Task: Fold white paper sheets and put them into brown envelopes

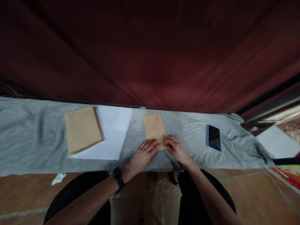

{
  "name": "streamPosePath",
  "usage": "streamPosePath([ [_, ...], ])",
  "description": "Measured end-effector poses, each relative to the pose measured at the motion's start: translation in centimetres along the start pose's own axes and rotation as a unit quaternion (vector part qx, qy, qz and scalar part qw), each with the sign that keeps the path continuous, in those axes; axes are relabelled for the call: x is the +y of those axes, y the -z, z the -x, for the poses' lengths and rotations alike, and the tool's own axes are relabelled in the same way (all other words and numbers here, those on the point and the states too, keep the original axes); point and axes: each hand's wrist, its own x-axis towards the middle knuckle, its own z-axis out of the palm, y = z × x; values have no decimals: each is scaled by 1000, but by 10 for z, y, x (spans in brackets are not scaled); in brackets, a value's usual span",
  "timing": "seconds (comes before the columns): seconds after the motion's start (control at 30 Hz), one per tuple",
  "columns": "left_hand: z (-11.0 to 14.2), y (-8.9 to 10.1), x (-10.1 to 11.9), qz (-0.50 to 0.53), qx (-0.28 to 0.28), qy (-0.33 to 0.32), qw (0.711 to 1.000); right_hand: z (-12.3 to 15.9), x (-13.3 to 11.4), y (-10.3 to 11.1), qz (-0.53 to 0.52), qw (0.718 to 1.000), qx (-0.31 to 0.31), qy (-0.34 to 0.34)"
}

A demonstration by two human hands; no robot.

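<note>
A brown paper envelope lies on the grey cloth in front of me, with a small reddish print near its far right corner. My left hand rests flat across the near left part of the envelope, fingers stretched out. At the near right edge, my right hand is closed, its bent fingertips and thumb on the paper. The very tips of the right fingers are hard to make out. Left of my hands sits a stack of brown envelopes, partly covering several white paper sheets.
The grey cloth covers a long narrow surface. On its right lies a phone with a dark screen. A dark red curtain or cloth rises along the far edge. A crumpled white scrap lies on the tiled floor.
</note>
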Motion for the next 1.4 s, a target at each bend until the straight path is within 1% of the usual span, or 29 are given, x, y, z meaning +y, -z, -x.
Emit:
streamPosePath([
  [0.1, 2, 2, 7, -30, -19, -30, 999, 5, -11, -5, 51, 998, 30, 7],
  [0.17, 3, 4, 11, -39, -29, -23, 999, 10, -24, -13, 65, 997, 29, 17],
  [0.27, 7, 6, 19, -33, -24, 6, 999, 20, -44, -31, 81, 995, -24, 44],
  [0.33, 12, 5, 24, -30, -8, 27, 999, 28, -52, -41, 130, 988, -50, 61],
  [0.4, 18, 4, 28, -35, 10, 37, 999, 33, -55, -47, 180, 980, -61, 64],
  [0.47, 23, 4, 30, -40, 23, 34, 998, 38, -51, -46, 216, 972, -65, 60],
  [0.57, 31, 3, 29, -42, 32, 28, 998, 42, -41, -36, 250, 965, -67, 54],
  [0.73, 39, 0, 25, -55, 41, 42, 997, 49, -26, -19, 279, 957, -73, 15],
  [0.9, 42, 0, 22, -66, 40, 43, 996, 53, -17, -10, 297, 952, -75, -6],
  [1.03, 41, 3, 24, -83, 21, 46, 995, 57, -26, -17, 304, 952, -34, -22],
  [1.1, 39, 4, 26, -84, 14, 48, 995, 59, -37, -25, 293, 956, -27, 5],
  [1.17, 36, 5, 28, -83, 11, 47, 995, 60, -48, -34, 272, 960, -46, 52],
  [1.2, 34, 6, 28, -83, 12, 47, 995, 60, -53, -38, 264, 961, -48, 60],
  [1.3, 28, 10, 26, -80, 25, 57, 995, 58, -61, -43, 254, 965, -42, 48],
  [1.4, 18, 10, 23, -67, 33, 75, 994, 55, -60, -43, 247, 968, -31, 35],
])
